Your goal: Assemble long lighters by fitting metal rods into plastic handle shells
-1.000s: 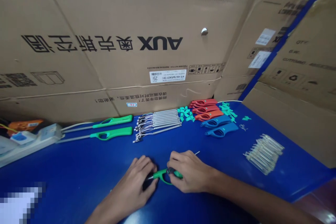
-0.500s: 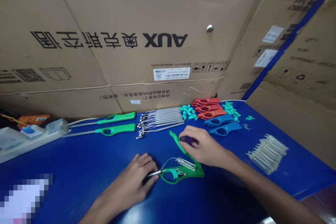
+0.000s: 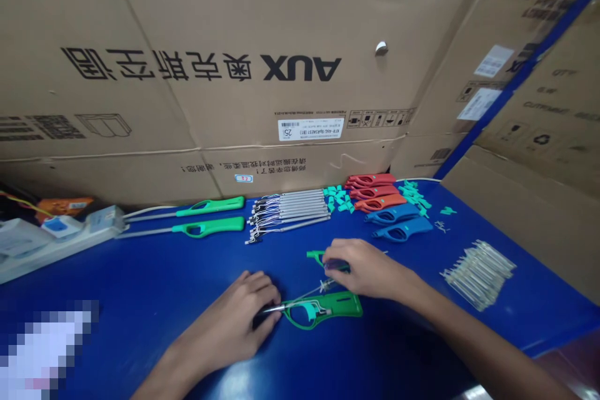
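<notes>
My left hand (image 3: 250, 307) is closed around the metal tube (image 3: 276, 309) of a lighter. Joined to that tube is an open green half shell (image 3: 344, 305) lying on the table, with a teal trigger (image 3: 309, 310) and white wires in it. My right hand (image 3: 363, 267) is closed on a dark purple handle (image 3: 336, 265), seemingly a screwdriver's. Its fingertips are also at a clear fuel tank (image 3: 325, 285), mostly hidden, whose thin hose runs toward the tube. The other green half shell (image 3: 315, 255) shows partly behind this hand.
Green lighters (image 3: 210, 227) lie at the back left beside a power strip (image 3: 100, 228). Metal tubes with wires (image 3: 300, 205), teal pieces (image 3: 340, 199), red shells (image 3: 372, 180), blue shells (image 3: 403, 229) and clear tanks (image 3: 480, 275) lie rightward. Cardboard (image 3: 225, 106) walls the back.
My right hand has moved slightly down. The clear tank has left the green half shell and is now by my right fingertips. The other half shell has turned flatter. My left hand stays put.
</notes>
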A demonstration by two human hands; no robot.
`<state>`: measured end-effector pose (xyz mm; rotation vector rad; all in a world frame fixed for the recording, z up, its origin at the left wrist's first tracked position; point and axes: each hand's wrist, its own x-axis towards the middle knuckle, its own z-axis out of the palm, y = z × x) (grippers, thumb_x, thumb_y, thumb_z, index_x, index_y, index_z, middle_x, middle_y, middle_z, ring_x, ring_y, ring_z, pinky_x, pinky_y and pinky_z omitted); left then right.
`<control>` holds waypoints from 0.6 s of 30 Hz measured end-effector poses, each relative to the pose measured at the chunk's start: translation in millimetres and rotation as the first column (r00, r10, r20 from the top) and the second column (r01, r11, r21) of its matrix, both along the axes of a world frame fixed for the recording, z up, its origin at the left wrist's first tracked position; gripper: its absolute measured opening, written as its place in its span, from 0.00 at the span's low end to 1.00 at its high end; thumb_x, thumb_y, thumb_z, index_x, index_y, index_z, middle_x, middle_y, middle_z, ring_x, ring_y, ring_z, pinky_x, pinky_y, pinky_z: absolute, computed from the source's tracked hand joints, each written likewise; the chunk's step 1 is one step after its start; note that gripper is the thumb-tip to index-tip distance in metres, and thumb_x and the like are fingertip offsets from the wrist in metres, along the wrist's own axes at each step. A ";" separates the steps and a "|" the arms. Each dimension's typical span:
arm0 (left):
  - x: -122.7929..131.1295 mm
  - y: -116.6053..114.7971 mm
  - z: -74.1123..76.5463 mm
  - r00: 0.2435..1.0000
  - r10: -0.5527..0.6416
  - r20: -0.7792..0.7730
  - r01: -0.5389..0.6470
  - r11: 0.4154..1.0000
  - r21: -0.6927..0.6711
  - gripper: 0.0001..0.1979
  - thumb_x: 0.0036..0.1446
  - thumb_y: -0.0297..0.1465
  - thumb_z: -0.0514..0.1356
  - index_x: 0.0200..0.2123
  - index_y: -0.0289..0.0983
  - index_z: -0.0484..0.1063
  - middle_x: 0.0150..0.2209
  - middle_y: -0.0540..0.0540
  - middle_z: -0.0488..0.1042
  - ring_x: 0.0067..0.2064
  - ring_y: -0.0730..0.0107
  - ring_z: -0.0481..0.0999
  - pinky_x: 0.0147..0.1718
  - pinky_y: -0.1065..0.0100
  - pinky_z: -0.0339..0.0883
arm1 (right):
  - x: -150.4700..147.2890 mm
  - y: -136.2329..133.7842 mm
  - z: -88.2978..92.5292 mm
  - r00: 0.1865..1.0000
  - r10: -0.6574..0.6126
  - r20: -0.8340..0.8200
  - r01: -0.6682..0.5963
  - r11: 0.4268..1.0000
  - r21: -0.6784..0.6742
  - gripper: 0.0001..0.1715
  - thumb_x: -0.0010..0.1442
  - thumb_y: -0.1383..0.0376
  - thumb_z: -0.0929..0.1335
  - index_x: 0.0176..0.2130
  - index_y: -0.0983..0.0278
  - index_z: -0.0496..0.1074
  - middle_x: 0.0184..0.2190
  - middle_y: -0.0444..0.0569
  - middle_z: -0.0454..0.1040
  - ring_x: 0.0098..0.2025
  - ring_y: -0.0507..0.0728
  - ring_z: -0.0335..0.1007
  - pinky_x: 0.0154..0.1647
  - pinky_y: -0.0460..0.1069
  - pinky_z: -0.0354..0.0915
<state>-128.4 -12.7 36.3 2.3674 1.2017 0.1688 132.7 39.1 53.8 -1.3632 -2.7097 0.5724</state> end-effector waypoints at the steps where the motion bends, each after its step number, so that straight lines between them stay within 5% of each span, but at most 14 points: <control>1: 0.3 0.2 0.2 1.000 -0.001 -0.003 0.001 1.000 0.009 0.05 0.61 0.30 0.53 0.35 0.40 0.69 0.38 0.48 0.72 0.45 0.61 0.71 0.54 0.51 0.57 | 0.9 -3.9 0.1 0.999 0.038 0.009 -0.038 0.999 -0.037 0.09 0.60 0.63 0.67 0.42 0.61 0.73 0.40 0.46 0.73 0.41 0.56 0.70 0.40 0.48 0.59; 6: 5.9 -0.8 -3.8 0.999 0.036 0.028 -0.038 0.997 0.068 0.06 0.62 0.32 0.53 0.39 0.41 0.69 0.39 0.48 0.72 0.45 0.61 0.71 0.54 0.49 0.57 | 3.5 -13.4 -4.2 0.990 0.079 0.116 -0.069 0.994 -0.085 0.09 0.62 0.65 0.65 0.44 0.61 0.71 0.44 0.50 0.71 0.44 0.59 0.70 0.40 0.50 0.59; 12: 19.8 -6.9 -10.1 0.990 0.027 0.142 -0.056 0.977 0.208 0.09 0.64 0.34 0.53 0.45 0.42 0.69 0.43 0.47 0.72 0.46 0.62 0.70 0.54 0.52 0.57 | -7.8 -21.6 2.7 0.991 0.133 0.031 -0.133 0.991 -0.011 0.09 0.63 0.66 0.64 0.44 0.62 0.68 0.42 0.47 0.72 0.42 0.57 0.69 0.37 0.50 0.58; 18: 27.8 -10.3 -11.2 0.975 -0.032 0.218 -0.025 0.967 0.255 0.11 0.66 0.27 0.48 0.37 0.38 0.70 0.35 0.47 0.71 0.38 0.67 0.69 0.46 0.59 0.59 | -20.4 -38.9 11.5 0.976 0.201 0.084 -0.206 0.976 0.068 0.10 0.61 0.67 0.65 0.44 0.61 0.68 0.44 0.46 0.71 0.38 0.56 0.69 0.34 0.50 0.57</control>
